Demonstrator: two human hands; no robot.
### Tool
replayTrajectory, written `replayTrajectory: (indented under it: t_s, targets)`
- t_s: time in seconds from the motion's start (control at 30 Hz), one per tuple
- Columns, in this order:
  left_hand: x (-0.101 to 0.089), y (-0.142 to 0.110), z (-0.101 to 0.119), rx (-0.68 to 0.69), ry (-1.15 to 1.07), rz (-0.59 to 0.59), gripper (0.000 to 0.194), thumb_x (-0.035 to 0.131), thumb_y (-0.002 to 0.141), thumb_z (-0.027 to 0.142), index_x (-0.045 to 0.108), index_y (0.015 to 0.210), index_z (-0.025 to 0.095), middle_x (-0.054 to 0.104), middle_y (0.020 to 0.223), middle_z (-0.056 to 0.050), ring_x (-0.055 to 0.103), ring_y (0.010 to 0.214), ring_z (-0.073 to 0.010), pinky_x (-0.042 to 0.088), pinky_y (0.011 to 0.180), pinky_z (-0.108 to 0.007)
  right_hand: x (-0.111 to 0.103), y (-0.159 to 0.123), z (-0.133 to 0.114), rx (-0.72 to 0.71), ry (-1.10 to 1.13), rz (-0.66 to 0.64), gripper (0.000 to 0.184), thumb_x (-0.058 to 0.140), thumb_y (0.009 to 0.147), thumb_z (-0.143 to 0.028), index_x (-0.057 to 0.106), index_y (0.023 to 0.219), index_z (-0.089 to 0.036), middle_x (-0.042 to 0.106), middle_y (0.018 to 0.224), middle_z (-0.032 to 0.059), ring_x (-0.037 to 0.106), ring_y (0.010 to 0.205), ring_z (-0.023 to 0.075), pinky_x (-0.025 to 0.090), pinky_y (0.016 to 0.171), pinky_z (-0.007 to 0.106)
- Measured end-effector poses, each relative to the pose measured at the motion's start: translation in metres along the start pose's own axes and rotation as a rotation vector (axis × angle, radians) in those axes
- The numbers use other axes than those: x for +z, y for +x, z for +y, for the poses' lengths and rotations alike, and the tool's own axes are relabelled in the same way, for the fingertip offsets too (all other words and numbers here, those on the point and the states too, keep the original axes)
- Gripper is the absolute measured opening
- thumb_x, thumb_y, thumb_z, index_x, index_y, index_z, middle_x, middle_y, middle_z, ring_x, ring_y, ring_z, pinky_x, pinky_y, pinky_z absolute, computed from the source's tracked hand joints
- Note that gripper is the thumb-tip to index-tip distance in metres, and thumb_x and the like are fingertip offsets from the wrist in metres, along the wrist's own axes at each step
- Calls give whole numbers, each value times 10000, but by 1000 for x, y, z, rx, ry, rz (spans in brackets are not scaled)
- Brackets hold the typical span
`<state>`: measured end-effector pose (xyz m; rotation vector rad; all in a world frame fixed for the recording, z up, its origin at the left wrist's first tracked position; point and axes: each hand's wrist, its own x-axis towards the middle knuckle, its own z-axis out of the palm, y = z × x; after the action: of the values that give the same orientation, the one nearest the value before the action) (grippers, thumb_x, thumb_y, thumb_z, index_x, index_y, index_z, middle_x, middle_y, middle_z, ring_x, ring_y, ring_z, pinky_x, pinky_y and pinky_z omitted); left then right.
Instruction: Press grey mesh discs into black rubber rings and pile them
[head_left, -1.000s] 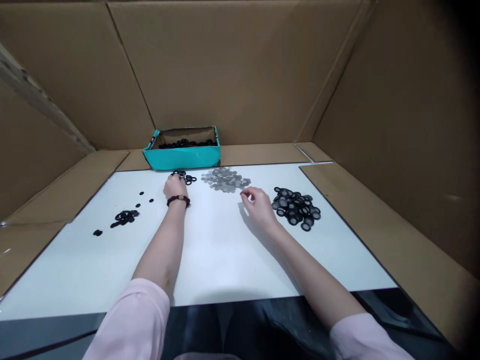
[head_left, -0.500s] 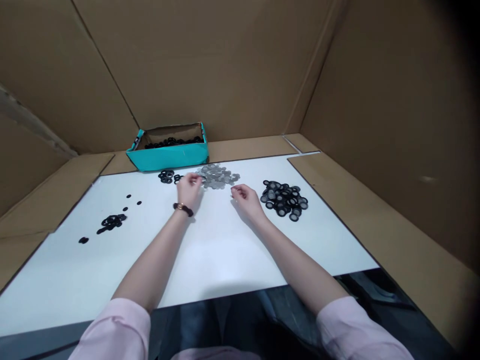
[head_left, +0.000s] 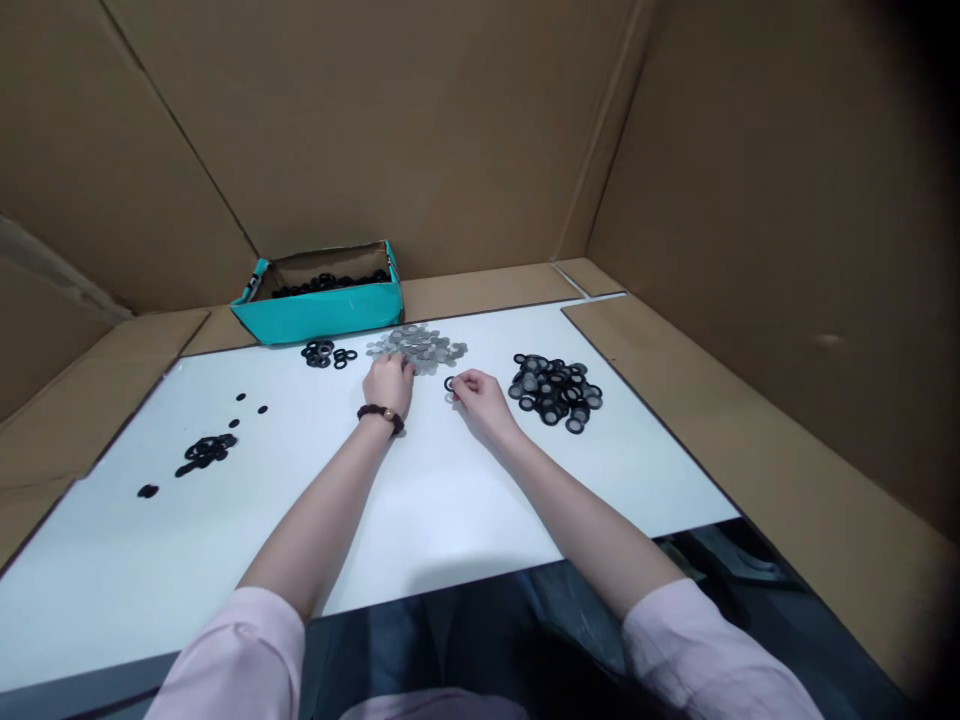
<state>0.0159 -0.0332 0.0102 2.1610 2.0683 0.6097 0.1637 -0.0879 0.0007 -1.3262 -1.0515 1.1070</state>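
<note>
My right hand (head_left: 481, 396) pinches a black ring (head_left: 449, 384) by its edge, just above the white board. My left hand (head_left: 388, 382) is at the near left edge of a pile of thin grey discs (head_left: 427, 348). Its fingers are curled down and closed, and whatever is under the fingertips is hidden. Left of that pile lie several loose black rings (head_left: 320, 354). To the right of my right hand is a heap of black rings with grey discs in their centres (head_left: 555, 390).
A turquoise-sided box (head_left: 322, 314) with many black rings inside stands at the back left. On the white board's (head_left: 435, 520) left side lies a small black heap (head_left: 206, 452), with several small black pieces (head_left: 148, 491) scattered around it. Cardboard walls (head_left: 420, 130) enclose the board.
My left hand has moved from beside the loose black rings to the grey disc pile. A black ring now shows in my right hand's fingers. The camera view has shifted slightly.
</note>
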Motion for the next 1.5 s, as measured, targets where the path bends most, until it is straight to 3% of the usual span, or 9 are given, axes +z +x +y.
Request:
replayTrajectory:
  t_s: [0.33, 0.47, 0.6, 0.7, 0.93, 1.07, 1.17, 1.33, 1.5]
  targets:
    - [3, 1, 5, 36, 117, -5, 230, 456, 888, 220, 659, 988, 177, 666, 1060, -133, 594, 1037, -292, 455, 791, -354, 0, 1, -2, 46, 40, 11, 167, 587, 659, -338, 562, 643, -173, 515, 501, -35, 443, 468, 81, 356, 486, 221]
    - [0, 1, 2, -13, -135, 71, 193, 455, 872, 176, 640, 927, 179, 670, 1056, -111, 588, 1053, -257, 459, 837, -339, 0, 2, -2, 60, 63, 12, 164, 608, 655, -328, 564, 631, -171, 510, 491, -37, 450, 462, 77, 345, 469, 215]
    - [-6, -13, 3, -133, -528, -61, 123, 499, 812, 152, 620, 837, 160, 689, 859, -65, 629, 835, -185, 475, 798, -293, 2, 2, 2, 92, 116, -15, 217, 670, 641, -359, 579, 629, -162, 537, 496, -25, 424, 428, 63, 328, 430, 211]
    - [-15, -38, 11, -124, -743, -134, 130, 495, 786, 154, 621, 818, 150, 680, 776, -46, 627, 761, -162, 476, 743, -273, 4, -1, 5, 147, 201, -101, 288, 740, 597, -398, 605, 644, -148, 567, 509, -10, 420, 407, 55, 327, 401, 209]
    - [-31, -75, 26, -173, -697, -66, 48, 549, 781, 179, 593, 797, 168, 678, 775, -42, 621, 739, -164, 469, 720, -277, 6, -12, 1, 182, 276, -302, 332, 791, 567, -405, 610, 644, -137, 574, 539, -1, 485, 452, 76, 380, 426, 225]
    - [-29, -76, 24, -143, -602, -43, 105, 561, 792, 190, 585, 893, 177, 654, 743, -24, 612, 702, -164, 455, 687, -274, 6, -16, 2, 123, 226, -334, 251, 757, 605, -323, 567, 652, -165, 519, 479, -32, 441, 443, 78, 339, 447, 228]
    - [-30, -76, 21, -83, -537, -104, 178, 548, 794, 180, 620, 956, 193, 634, 666, 2, 603, 674, -168, 441, 683, -272, 5, -16, 4, 54, 144, -347, 168, 677, 657, -284, 545, 662, -181, 449, 438, -66, 376, 419, 71, 283, 455, 229]
    - [-35, -70, 15, -32, -504, -197, 97, 587, 743, 209, 682, 752, 193, 696, 757, -11, 565, 672, -157, 435, 700, -271, -1, -19, -1, -58, -264, -330, 95, 581, 706, -226, 566, 630, -171, 540, 532, -25, 471, 517, 101, 336, 526, 239]
    - [-32, -67, 11, -143, -607, -288, 135, 579, 727, 245, 681, 737, 158, 666, 686, -30, 571, 671, -167, 434, 658, -274, -5, -24, -15, -104, -475, -293, 137, 541, 729, -186, 569, 596, -168, 554, 527, -15, 491, 551, 109, 364, 576, 244]
